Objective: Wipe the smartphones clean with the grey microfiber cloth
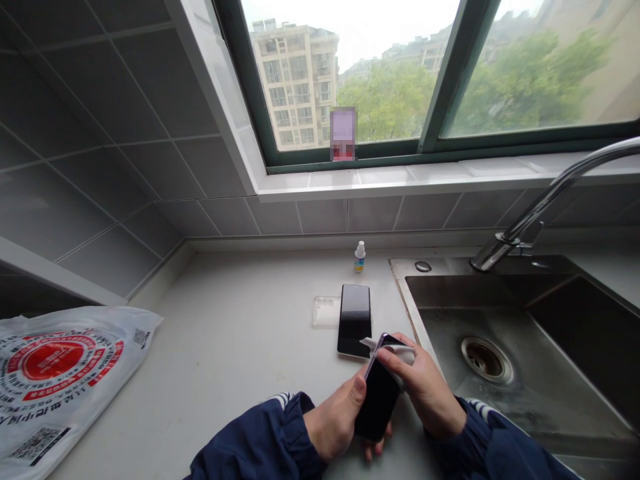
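A smartphone [379,398] with a dark screen is held tilted above the counter. My left hand [336,418] grips its lower left edge, thumb on the side and fingertips showing beneath. My right hand [425,380] pinches a white wipe or tissue [404,353] against the phone's upper end, thumb over the front. Just beyond lies a second phone [355,317], screen up on the counter. It partly covers a clear phone case [325,312]. A small white-capped bottle [359,257] stands upright behind them.
To the right is a steel sink [425,320] with a drain [486,359] and a curved faucet [540,197]. A printed white plastic bag [65,380] lies at the left. The window [390,87] is behind the counter [225,347].
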Tool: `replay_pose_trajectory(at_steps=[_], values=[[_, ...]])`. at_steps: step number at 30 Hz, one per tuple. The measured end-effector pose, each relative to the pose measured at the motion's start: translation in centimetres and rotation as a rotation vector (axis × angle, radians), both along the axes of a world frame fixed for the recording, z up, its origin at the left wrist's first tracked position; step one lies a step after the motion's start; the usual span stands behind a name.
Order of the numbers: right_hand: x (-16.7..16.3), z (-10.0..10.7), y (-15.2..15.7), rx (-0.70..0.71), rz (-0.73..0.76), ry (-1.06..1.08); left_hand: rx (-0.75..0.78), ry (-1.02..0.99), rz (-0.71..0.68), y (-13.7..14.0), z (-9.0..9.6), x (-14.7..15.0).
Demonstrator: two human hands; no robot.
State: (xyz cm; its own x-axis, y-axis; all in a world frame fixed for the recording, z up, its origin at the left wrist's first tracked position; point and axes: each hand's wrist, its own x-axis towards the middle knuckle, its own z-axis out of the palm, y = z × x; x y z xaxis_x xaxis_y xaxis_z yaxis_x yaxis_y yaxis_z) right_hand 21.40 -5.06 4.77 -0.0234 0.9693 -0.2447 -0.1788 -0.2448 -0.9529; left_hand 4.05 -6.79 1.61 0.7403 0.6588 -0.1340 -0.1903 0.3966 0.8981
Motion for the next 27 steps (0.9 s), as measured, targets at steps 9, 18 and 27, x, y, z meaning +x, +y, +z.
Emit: replay_pose_trajectory(at_steps=[9,18,27], values=[[-1.4,1.0,-1.2,-0.112,0.299,0.106,-0.064,-0.090,0.159,-0.1,-0.8,0.1],[-1.3,-0.1,-0.7,-0.016,0.271,0.144,-0.261,-0.149,0.180,1.3,-0.1,-0.1],[0.5,-1.2,0.4,0.056,-0.148,0.108,-0.257,-0.110,0.290,2.0,1.0,-0.3]])
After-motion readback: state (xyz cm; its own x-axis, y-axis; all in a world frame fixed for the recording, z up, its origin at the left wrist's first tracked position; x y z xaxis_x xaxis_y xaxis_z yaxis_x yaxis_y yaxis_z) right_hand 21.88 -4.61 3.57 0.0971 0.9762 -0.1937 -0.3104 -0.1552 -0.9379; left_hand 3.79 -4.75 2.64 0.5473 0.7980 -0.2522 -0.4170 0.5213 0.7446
